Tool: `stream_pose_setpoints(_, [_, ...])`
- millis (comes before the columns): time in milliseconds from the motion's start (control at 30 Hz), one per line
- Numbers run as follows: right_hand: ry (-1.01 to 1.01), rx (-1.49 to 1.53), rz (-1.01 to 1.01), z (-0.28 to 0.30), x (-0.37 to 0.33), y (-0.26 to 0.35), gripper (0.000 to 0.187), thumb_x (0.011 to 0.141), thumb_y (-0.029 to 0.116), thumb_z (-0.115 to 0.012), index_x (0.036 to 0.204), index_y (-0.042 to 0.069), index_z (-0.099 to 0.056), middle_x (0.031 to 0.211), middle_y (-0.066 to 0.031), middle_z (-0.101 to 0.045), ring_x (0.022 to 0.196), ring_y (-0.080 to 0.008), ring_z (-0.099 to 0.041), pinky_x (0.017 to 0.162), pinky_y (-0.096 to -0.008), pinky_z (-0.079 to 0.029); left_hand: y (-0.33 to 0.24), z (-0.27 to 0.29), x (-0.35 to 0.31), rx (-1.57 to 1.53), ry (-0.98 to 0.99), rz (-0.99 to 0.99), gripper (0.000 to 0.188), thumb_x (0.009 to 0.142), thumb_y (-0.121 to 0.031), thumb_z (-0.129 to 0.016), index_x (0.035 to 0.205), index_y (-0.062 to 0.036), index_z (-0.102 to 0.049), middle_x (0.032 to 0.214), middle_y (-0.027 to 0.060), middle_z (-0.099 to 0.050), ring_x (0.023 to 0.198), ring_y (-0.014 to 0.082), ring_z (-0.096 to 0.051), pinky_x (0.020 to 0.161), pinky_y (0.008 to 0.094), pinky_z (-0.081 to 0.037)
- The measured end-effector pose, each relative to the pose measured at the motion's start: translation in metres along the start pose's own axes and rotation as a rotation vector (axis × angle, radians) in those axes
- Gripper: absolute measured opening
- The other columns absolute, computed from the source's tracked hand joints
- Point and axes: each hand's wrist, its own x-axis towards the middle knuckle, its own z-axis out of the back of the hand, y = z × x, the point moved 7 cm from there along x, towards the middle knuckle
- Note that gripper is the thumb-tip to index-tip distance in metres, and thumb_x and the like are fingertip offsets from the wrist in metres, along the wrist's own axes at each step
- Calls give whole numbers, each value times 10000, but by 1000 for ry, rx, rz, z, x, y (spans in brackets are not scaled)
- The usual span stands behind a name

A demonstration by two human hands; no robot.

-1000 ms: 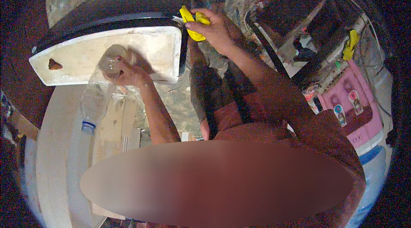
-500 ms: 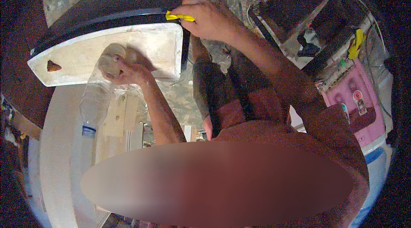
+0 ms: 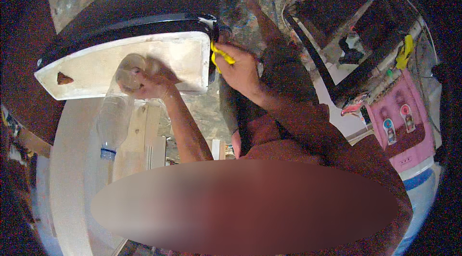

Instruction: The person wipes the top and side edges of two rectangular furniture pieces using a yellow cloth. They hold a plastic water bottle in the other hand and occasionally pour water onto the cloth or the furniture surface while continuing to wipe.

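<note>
My left hand is wrapped around the base end of a clear plastic bottle. The bottle tilts with its blue cap toward me. Behind that hand lies a long tapered piece with a pale, white-rimmed wooden face and a glossy black side; a brown patch marks its left part. At the piece's right end, my right hand pinches a crumpled yellow cloth. The cloth touches or nearly touches the rim corner there. White smears show on the black side near that corner.
At upper right stands a large dark framed object with a cord looping over it. A second yellow cloth hangs near a pink panel bearing red and blue round fittings. Wooden boards lie below the bottle.
My right hand has moved with the yellow cloth from the black top edge, down and right, to the piece's right end. My left hand keeps its grip on the bottle.
</note>
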Motion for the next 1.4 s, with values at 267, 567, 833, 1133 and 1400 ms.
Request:
stream_pose_setpoints(267, [-64, -27, 177, 3, 11, 5, 345, 834, 11, -668, 1178, -1, -677, 1034, -156, -675, 921, -266, -679, 833, -323, -527, -10, 7, 8, 690, 114, -412, 756, 838, -269, -769, 1430, -99, -331, 1384, 212, -438, 1110, 349, -559, 822, 470, -593])
stream_pose_setpoints(567, [-92, -69, 161, -4, -12, -15, 353, 827, -14, -674, 1180, -4, -667, 1050, -164, -661, 924, -264, -668, 826, -328, -527, -10, 18, 15, 818, 105, -467, 750, 851, -377, -732, 1416, -46, -366, 1388, 239, -434, 1207, 369, -503, 932, 474, -521])
stream_pose_setpoints(833, [-121, -90, 320, -1, -1, 9, 450, 824, -42, -661, 1269, 14, -631, 1103, -159, -633, 982, -282, -652, 841, -329, -520, 1, 26, 13, 508, 54, -316, 697, 831, -337, -783, 1400, -186, -411, 1375, 105, -506, 1219, 327, -528, 948, 506, -542])
stream_pose_setpoints(1133, [-44, -157, 359, 2, -2, 15, 508, 805, -44, -654, 1306, 32, -611, 1141, -180, -620, 1035, -325, -631, 907, -352, -505, 22, 40, 30, 464, 165, -316, 711, 828, -299, -774, 1396, -133, -380, 1377, 146, -477, 1226, 402, -502, 996, 605, -455])
stream_pose_setpoints(1400, [34, -171, 500, 9, 11, 30, 489, 798, -47, -628, 1278, 44, -629, 1087, -163, -623, 993, -329, -631, 886, -364, -517, 23, 51, 34, 588, 125, -432, 754, 807, -337, -799, 1396, -136, -374, 1353, 179, -493, 1224, 416, -503, 984, 590, -472])
